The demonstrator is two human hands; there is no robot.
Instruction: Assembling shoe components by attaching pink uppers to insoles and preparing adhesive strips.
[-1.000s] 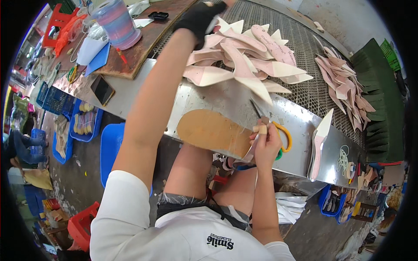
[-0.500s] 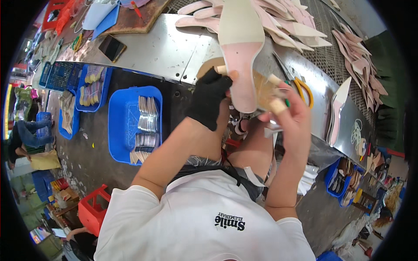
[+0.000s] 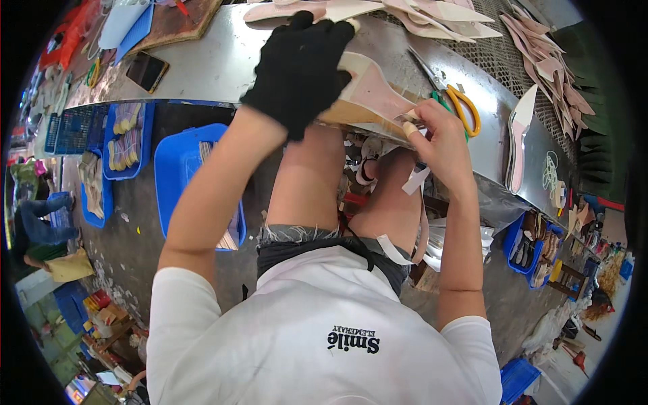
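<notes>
Head view, scissors point(image 3: 447, 89) near right hand point(image 3: 442, 138), phone point(image 3: 147, 72)

Showing as a smooth, shoe-shaped insole point(image 3: 378, 92), cream toward the broad left part and pink toward the narrower right end. Slanting across a tan board point(image 3: 352, 114) at the near edge of the metal counter point(image 3: 202, 73). Passing behind the black-gloved left hand point(image 3: 297, 73); being pinched rightward in the bare right hand point(image 3: 440, 138).
</notes>
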